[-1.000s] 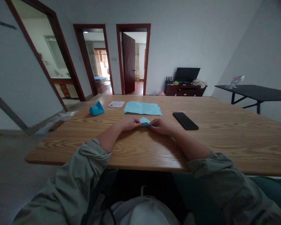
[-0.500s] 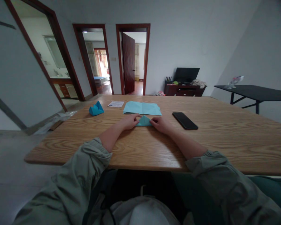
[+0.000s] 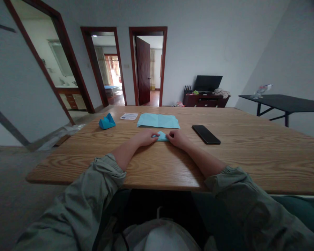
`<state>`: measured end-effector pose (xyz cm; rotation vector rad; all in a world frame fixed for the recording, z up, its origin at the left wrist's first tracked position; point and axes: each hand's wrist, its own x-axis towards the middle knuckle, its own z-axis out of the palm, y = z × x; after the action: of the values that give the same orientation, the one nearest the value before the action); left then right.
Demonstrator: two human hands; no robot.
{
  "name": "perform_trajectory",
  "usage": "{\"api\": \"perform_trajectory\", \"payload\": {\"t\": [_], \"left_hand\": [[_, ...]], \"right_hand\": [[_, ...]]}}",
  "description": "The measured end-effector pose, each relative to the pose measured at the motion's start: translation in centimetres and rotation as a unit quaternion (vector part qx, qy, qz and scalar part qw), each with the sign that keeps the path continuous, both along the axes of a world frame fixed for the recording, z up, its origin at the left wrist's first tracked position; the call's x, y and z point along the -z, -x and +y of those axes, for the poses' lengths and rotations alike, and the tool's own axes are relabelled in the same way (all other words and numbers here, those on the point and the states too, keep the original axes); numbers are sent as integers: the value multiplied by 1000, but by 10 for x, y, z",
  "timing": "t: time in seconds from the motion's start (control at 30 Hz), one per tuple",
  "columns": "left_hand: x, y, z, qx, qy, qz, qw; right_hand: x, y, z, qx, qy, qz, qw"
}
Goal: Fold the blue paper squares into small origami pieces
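Observation:
A small piece of folded light-blue paper [image 3: 162, 136] lies on the wooden table in front of me, its upper part a low peak. My left hand [image 3: 147, 137] is closed on its left end, with the thumb over the paper. On the right end, the bent fingers of my right hand [image 3: 177, 137] grip the edge. Both hands partly cover the paper. Just beyond them lies a creased light-blue sheet [image 3: 158, 120], spread flat. A darker blue folded paper shape [image 3: 107, 121] stands to the left, apart from my hands.
A black phone [image 3: 206, 134] rests on the table [image 3: 157, 167] to the right. Beside the flat sheet is a small white printed card [image 3: 129, 116]. A black side table [image 3: 285, 101] stands farther right, and a television [image 3: 208, 83] is by the far wall.
The peak of the folded paper between my hands now sits lower and flatter. My left hand has shifted slightly right, over the paper. Other things on the table stay put.

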<state>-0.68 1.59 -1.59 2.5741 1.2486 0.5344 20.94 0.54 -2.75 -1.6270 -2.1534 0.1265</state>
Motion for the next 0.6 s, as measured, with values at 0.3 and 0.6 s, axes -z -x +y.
{"api": "perform_trajectory", "payload": {"t": [0.3, 0.6], "left_hand": [[4, -1, 4, -10, 8, -41, 999], [0, -1, -1, -9, -7, -8, 1000]], "right_hand": [[1, 1, -3, -3, -16, 3, 1000], [-5, 4, -16, -72, -48, -52, 995]]}}
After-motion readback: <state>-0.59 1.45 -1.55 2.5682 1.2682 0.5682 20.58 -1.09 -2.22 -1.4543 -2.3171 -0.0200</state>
